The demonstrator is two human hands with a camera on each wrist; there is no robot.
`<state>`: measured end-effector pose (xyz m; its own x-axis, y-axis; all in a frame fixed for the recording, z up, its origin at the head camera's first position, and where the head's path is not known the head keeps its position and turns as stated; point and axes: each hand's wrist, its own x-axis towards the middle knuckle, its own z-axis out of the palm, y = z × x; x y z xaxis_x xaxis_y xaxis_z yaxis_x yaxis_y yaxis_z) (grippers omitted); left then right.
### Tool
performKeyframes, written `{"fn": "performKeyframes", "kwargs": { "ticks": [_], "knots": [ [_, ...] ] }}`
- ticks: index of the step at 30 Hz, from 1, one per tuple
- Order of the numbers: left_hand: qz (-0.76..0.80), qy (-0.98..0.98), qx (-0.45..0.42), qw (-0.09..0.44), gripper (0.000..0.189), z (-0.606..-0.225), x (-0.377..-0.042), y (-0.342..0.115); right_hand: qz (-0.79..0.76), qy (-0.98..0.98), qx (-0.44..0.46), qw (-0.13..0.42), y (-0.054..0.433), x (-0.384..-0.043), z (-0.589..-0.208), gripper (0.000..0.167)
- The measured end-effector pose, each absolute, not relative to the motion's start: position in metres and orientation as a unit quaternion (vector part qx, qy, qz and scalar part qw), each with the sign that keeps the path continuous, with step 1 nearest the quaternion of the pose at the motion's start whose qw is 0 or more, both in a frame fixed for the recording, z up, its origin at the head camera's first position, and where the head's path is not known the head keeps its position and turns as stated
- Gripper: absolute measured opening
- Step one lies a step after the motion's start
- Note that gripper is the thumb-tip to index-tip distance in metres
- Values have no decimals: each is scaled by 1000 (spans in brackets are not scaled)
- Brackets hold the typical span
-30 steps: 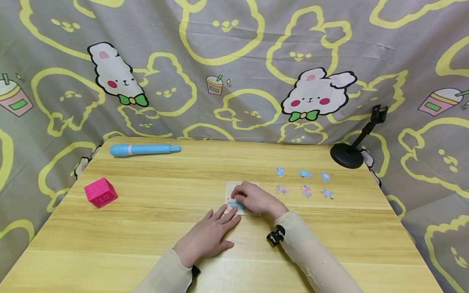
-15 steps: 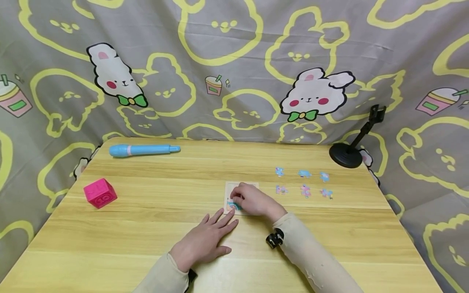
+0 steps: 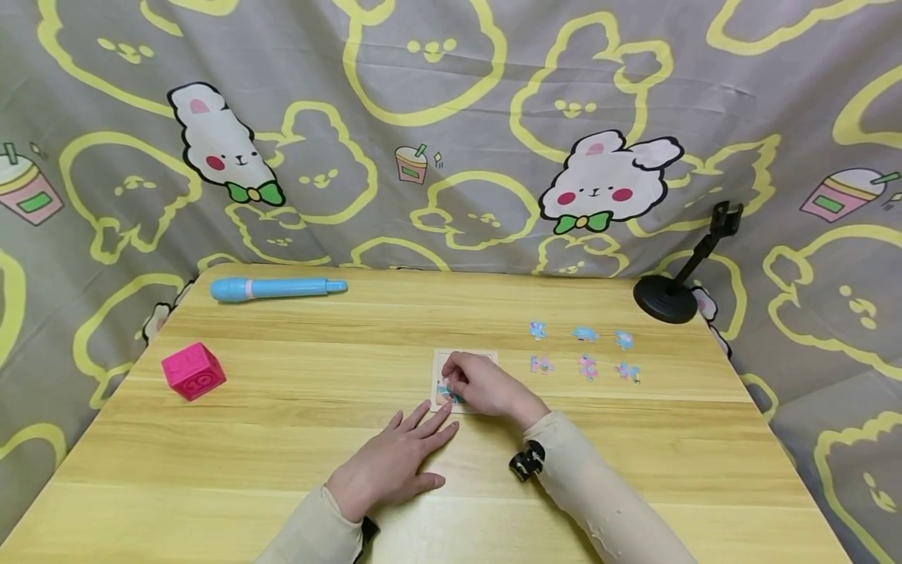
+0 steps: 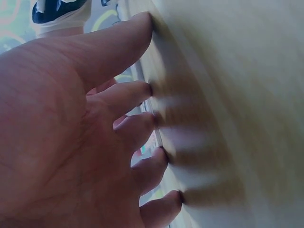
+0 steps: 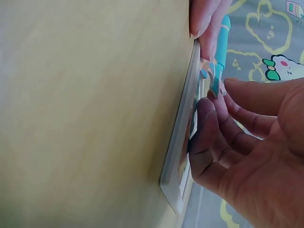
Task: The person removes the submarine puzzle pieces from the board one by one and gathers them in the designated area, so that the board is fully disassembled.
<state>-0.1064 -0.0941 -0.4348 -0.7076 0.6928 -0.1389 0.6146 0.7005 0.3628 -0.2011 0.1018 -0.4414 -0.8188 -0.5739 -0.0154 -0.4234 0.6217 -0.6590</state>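
Left hand fingers have eased back a little since a second ago, from over the printed part of the puzzle tray to its near rim, so the blue and orange print just beyond those fingertips is less covered; over the last half second almost nothing else has moved, and the right hand stays over the tray; I judge this to be fine placing inside the tray rather than carrying, with the left hand perhaps steadying the rim; six loose pieces lie in two rows, apart from the right hand on its outer side, unchanged, so much of the work looks undone; as for pose, the left hand is palm down, fingers spread and thumb held apart, fingertips touching the tray's near rim and the table beside it, its forearm coming in from the near side; the right hand bends in from its own side, knuckles up, thumb and fingertips brought close together above the tray; whether they pinch a piece I cannot tell, as the fingers hide that spot in both views; the tray lies flat under the right hand and ahead of the left; a pink cube sits well out to the left hand's outer side, touched by neither
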Motion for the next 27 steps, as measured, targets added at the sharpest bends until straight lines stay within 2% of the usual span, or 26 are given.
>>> {"fn": "performKeyframes", "kwargs": {
  "ticks": [16,27],
  "knots": [
    [142,913,357,135,67,-433,-105,-94,-376,893,-194,154,105,-205,-441,10],
    [144,913,357,134,68,-435,-106,-95,-394,883,-201,154,119,-201,-430,9]
  ]
}}
